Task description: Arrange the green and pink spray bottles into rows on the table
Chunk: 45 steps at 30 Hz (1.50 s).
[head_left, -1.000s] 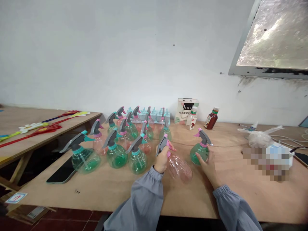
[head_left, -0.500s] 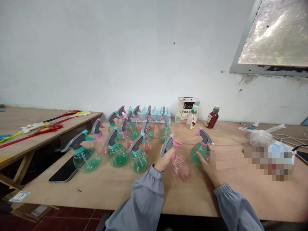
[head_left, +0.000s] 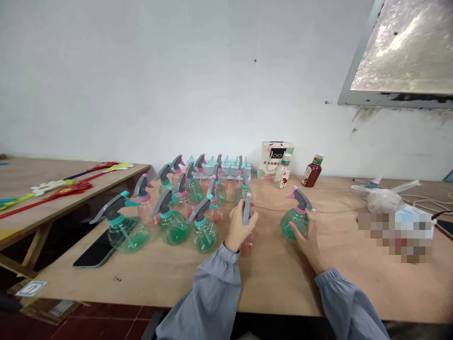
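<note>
My left hand (head_left: pixel 239 229) is closed around the neck of a clear pink spray bottle (head_left: pixel 247 242) with a grey trigger head, holding it upright on the wooden table (head_left: pixel 276 283). Most of that bottle is hidden behind my hand. My right hand (head_left: pixel 308 238) rests against the side of a green spray bottle (head_left: pixel 293 221) with a grey and pink trigger head, fingers curved round its right flank. To the left stands a group of several green and pink spray bottles (head_left: pixel 184 208).
A black phone (head_left: pixel 94 250) lies near the table's left edge. A carton (head_left: pixel 274 160), a white bottle (head_left: pixel 284 171) and a dark red bottle (head_left: pixel 311 171) stand by the wall. A plastic bag (head_left: pixel 384 200) and cables sit at right. Coloured fly swatters (head_left: pixel 60 186) lie on a second table.
My left hand has tipped the pink bottle from lying tilted to standing upright and moved it slightly left. My right hand stays on the green bottle.
</note>
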Each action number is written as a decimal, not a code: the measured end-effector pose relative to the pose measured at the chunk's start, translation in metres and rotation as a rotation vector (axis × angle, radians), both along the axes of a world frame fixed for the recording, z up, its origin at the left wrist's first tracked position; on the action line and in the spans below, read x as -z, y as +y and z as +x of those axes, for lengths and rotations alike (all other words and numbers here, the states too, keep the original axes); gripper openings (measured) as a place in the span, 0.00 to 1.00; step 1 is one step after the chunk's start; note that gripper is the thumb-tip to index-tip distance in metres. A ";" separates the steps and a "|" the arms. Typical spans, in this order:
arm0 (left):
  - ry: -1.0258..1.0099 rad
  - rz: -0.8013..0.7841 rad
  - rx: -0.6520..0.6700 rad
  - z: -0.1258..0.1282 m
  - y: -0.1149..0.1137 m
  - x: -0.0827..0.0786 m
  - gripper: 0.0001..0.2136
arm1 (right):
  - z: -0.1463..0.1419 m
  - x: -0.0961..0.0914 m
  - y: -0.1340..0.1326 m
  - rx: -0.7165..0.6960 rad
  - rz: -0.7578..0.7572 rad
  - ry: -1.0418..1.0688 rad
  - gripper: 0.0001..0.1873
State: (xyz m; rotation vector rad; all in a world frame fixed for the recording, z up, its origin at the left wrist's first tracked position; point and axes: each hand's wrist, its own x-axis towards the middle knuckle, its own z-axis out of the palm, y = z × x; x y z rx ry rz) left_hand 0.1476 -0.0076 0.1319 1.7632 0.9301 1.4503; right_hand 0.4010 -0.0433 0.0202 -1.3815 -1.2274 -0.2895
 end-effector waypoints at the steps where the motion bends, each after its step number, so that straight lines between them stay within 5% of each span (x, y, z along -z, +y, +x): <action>1: 0.035 0.007 -0.032 0.001 0.000 0.002 0.09 | 0.000 0.000 0.000 -0.002 -0.002 -0.004 0.36; 6: 0.123 0.065 -0.198 0.008 0.000 0.014 0.20 | 0.007 -0.002 -0.002 -0.038 -0.025 0.003 0.36; 9: 0.150 -0.022 -0.189 0.008 0.001 0.019 0.19 | 0.017 -0.011 -0.007 -0.079 -0.084 -0.032 0.38; 14: 0.150 -0.103 -0.123 0.001 0.003 0.024 0.19 | 0.028 -0.053 -0.010 -0.212 -0.167 0.083 0.42; 21: 0.099 -0.102 -0.047 -0.003 0.003 0.040 0.28 | 0.007 -0.110 0.014 -0.571 -0.328 0.208 0.33; 25: 0.092 -0.089 -0.081 -0.002 0.004 0.047 0.31 | -0.003 -0.106 0.025 -0.605 -0.257 0.192 0.28; 33: 0.030 -0.074 -0.128 0.004 0.007 0.052 0.31 | -0.009 -0.085 0.033 -0.453 -0.144 0.228 0.22; 45: -0.016 -0.072 -0.039 0.003 0.007 0.053 0.30 | -0.011 -0.087 0.030 -0.404 -0.175 0.146 0.22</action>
